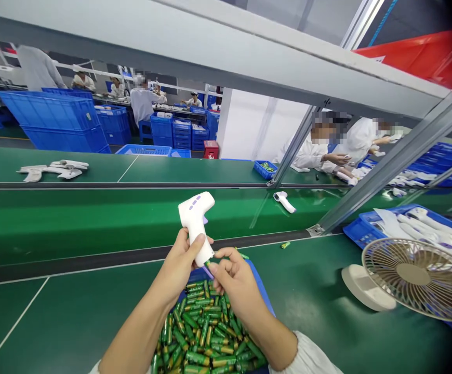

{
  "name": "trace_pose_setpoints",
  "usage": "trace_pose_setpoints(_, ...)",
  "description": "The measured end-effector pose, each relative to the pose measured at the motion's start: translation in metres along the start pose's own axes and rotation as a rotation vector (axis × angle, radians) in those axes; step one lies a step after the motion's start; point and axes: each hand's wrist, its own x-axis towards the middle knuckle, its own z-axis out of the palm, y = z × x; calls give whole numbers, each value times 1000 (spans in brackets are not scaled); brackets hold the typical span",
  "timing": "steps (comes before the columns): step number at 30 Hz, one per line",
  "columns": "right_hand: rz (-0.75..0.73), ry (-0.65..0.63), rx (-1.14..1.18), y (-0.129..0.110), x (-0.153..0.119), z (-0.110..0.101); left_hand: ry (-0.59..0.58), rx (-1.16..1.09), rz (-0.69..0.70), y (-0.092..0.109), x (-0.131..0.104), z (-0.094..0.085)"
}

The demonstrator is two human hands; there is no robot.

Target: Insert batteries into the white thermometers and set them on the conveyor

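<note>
A white handheld infrared thermometer [195, 213] with purple buttons is held above a heap of batteries, its handle pointing down toward me. My left hand [179, 259] is wrapped around the handle. At the handle's lower end a purple flap [207, 271] hangs open. My right hand [236, 278] pinches a green battery [208, 263] at that end; most of the battery is hidden by fingers and handle, so how deep it sits I cannot tell. Below both hands, green-and-gold batteries [200, 324] fill a blue bin [263, 291].
One loose battery [285, 245] lies on the green bench. A beige fan [413, 275] stands at right, before a blue crate [356, 231] of white parts. Another thermometer [285, 202] lies on the green belt [93, 218]. A metal post [350, 182] rises at right; co-workers sit beyond.
</note>
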Motion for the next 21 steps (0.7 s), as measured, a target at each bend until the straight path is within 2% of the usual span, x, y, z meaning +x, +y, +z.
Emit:
trace_pose_setpoints(3,-117,133,-1,-3,2,-4,-72,-120,-118,0,3,-2)
trace_pose_setpoints(6,-165,209,-143,-4,0,-10,-57,-438,-236,5,7,-8)
trace_pose_setpoints(7,-173,168,-254,-3,-3,-12,-40,-549,-254,7,8,-10)
trace_pose_setpoints(9,-202,-32,-578,-1,-9,-14,-3,-709,-253,11,11,-15)
trace_pose_setpoints(11,-238,-273,-949,2,-16,-13,43,-771,-244,12,13,-19)
trace_pose_setpoints(13,-259,-417,-1240,4,-21,-10,65,-776,-232,11,13,-19)
trace_pose_setpoints(16,-247,-427,-1466,5,-22,-6,65,-745,-228,8,13,-18)
trace_pose_setpoints(21,-156,-359,-1503,3,-18,-5,74,-671,-198,7,14,-17)
